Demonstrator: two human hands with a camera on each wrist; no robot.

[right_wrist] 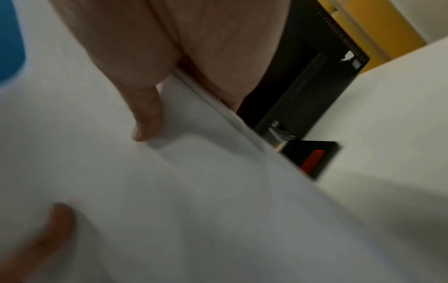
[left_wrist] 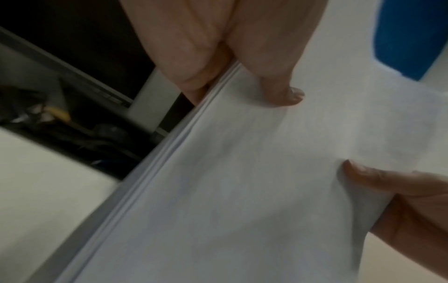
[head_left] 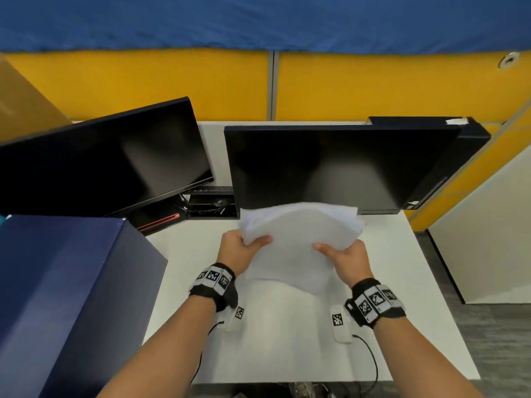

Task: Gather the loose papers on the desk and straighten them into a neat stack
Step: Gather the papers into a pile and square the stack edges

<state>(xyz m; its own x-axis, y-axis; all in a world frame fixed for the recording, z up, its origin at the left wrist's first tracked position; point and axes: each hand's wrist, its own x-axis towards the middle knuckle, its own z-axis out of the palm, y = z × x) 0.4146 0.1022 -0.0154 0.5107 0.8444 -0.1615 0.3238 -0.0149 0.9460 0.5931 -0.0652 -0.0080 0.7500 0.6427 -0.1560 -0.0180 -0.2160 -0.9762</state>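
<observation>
Papers (head_left: pixel 298 237) between both hands' grip

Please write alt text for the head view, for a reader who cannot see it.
Both hands, left hand and right hand, hold a bowed sheaf of white papers above a white desk, in front of two dark monitors.

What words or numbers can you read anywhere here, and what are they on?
None can be read.
The papers held by the left hand and right hand: blank on the side shown.
The wrist bands: black-and-white square code patterns, no letters.
The white sticker on the dark box behind the right monitor: too small to read.
</observation>
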